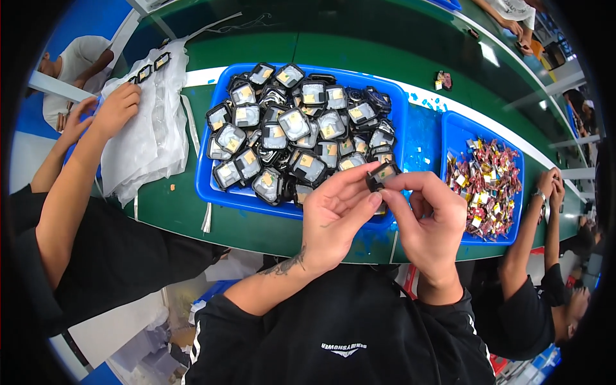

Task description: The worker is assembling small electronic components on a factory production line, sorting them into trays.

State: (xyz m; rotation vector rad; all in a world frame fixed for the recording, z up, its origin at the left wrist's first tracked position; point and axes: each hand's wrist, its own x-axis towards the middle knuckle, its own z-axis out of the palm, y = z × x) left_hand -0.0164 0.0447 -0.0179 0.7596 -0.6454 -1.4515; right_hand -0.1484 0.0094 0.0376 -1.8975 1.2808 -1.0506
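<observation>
My left hand (pixel 337 215) and my right hand (pixel 428 215) meet in front of me over the near edge of a blue bin. Between them they hold a small black watch-like casing (pixel 383 174), tilted up. My left thumb and fingers close on its left side. The right thumb and forefinger pinch its right side. Fingers partly cover the casing, so its inner parts are hard to make out. Below and behind it, the blue bin (pixel 206 183) holds a heap of similar square black casings (pixel 295 124), with grey faces and tan patches.
A second blue bin (pixel 518 212) to the right holds many small reddish, yellow and silver parts (pixel 482 186). On the left, a co-worker's hand (pixel 119 106) reaches over white sheeting (pixel 151 138) with black casings. Other people work right and across the green table (pixel 256 38).
</observation>
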